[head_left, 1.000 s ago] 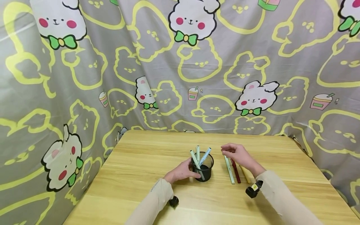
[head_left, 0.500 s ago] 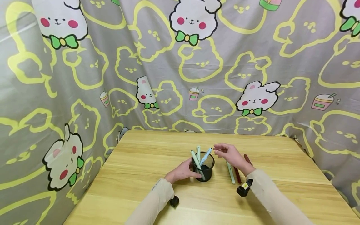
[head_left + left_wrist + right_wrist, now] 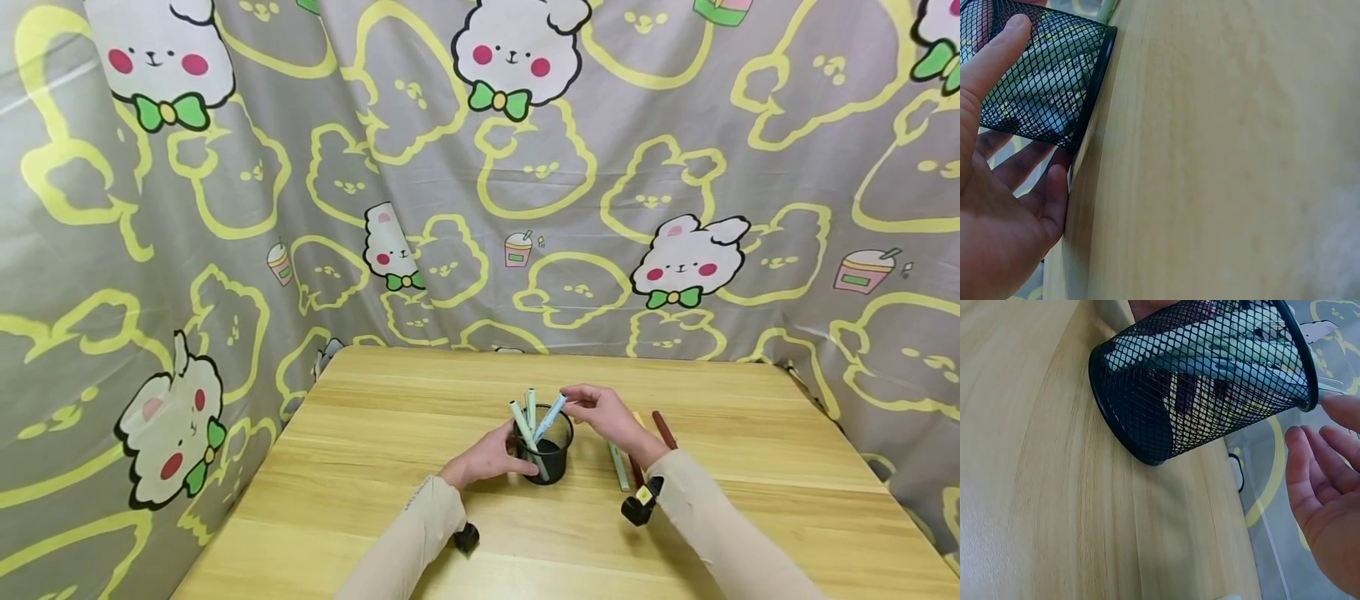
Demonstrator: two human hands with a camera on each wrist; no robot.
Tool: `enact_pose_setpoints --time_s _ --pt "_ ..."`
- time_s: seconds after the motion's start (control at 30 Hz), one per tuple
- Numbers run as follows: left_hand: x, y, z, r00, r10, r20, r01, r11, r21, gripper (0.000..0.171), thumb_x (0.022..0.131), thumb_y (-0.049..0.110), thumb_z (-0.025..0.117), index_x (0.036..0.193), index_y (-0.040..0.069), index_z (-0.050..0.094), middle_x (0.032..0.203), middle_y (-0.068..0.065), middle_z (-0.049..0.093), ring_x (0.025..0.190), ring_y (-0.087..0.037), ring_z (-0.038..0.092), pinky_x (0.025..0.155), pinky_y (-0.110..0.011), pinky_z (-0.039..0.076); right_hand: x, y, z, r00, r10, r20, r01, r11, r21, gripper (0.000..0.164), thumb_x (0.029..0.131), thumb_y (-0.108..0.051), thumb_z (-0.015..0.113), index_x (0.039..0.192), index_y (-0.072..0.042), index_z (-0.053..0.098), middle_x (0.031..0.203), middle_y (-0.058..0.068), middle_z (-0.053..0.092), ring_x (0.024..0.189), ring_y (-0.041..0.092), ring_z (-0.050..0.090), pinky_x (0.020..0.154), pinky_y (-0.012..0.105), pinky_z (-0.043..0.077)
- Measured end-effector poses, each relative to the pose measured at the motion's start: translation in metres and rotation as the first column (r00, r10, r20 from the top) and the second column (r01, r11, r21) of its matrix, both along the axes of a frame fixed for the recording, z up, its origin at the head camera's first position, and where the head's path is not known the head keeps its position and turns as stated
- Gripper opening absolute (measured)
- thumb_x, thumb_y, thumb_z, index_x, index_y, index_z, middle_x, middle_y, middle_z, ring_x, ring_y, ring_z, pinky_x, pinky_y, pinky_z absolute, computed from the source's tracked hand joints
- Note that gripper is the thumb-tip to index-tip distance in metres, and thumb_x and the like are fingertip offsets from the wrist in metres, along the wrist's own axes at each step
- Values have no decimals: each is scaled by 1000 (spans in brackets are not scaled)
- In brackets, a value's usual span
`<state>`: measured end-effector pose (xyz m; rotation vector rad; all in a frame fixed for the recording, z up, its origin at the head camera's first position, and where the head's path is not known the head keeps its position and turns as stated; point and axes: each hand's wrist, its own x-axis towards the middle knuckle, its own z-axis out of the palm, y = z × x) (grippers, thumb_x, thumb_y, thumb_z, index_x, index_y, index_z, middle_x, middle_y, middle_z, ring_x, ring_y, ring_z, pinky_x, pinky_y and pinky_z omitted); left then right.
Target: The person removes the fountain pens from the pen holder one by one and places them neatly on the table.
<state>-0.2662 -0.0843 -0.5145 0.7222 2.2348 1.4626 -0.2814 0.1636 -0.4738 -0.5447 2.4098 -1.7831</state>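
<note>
Head view: your left hand (image 3: 486, 458) grips the black mesh pen cup (image 3: 553, 463), which stands upright on the wooden table (image 3: 390, 408), thumb in front. Your right hand (image 3: 606, 414) has bent fingers at the cap end of the light blue pen (image 3: 551, 418) leaning in the cup; whether they pinch it, you cannot tell. Beside that wrist lie a pale green pen (image 3: 619, 468) and a dark red pen (image 3: 663, 428).
</note>
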Motion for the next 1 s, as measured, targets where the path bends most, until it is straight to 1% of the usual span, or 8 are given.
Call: enact_pose_setpoints --time_s 0.2,0.33,0.57,0.73,0.8,0.87,0.93,1.0 --pt "0 0 1 1000 7 -3 -7 1000 12 69 78 16 79 135 11 42 119 0 56 109 -15 52 95 -34 40 3 -5 4 1000 -9 20 9 1000 -3 42 91 -15 64 127 6 54 109 16 64 92 19 62 75 33 51" --pt "1 0 2 1000 14 4 -14 1000 9 70 77 15 79 136 13 41 120 1 56 109 -14 52 95 -33 41 4 -8 7 1000 9 19 -9 1000 4 38 92 -11 63 125 6 55 105 15 65 93 21 61 75 33 51" --pt "2 1 3 1000 17 -1 -17 1000 5 75 77 15 79 140 11 39 122 1 55 111 -15 52 95 -33 40 19 -15 29 1000 20 2 -20 1000 9 26 92 -3 60 115 10 58 100 18 65 93 35 60 73 35 50" --pt "1 0 1 1000 7 -10 -7 1000 12 78 78 15 79 143 14 36 126 0 53 114 -16 51 95 -33 40 25 -18 38 1000 -4 -13 4 1000 25 20 92 -5 61 108 6 62 97 15 65 91 33 59 73 34 48" --pt "0 0 1 1000 6 -14 -6 1000 17 78 78 14 79 143 17 37 127 1 53 114 -15 51 96 -32 40 24 -18 38 1000 -18 -18 18 1000 14 19 91 -6 62 107 6 62 97 14 65 89 30 59 73 33 48" --pt "0 0 1 1000 2 -16 -2 1000 23 77 77 13 79 142 19 38 128 2 53 114 -14 51 95 -32 40 23 -17 37 1000 -30 -10 30 1000 -11 19 91 -5 62 106 6 60 96 14 65 88 32 59 71 32 49" --pt "1 1 1 1000 2 -15 -2 1000 24 77 77 13 80 142 21 39 128 3 53 114 -13 51 96 -32 40 17 -14 30 999 -38 3 38 998 -42 20 92 -5 61 107 7 59 97 15 65 88 37 59 70 30 50" --pt "1 1 1 1000 2 -15 -2 1000 21 78 76 13 80 142 21 39 128 3 53 113 -13 51 96 -32 40 12 -10 25 999 -48 8 48 997 -62 22 92 -7 62 108 8 58 97 15 65 88 37 59 71 33 51"
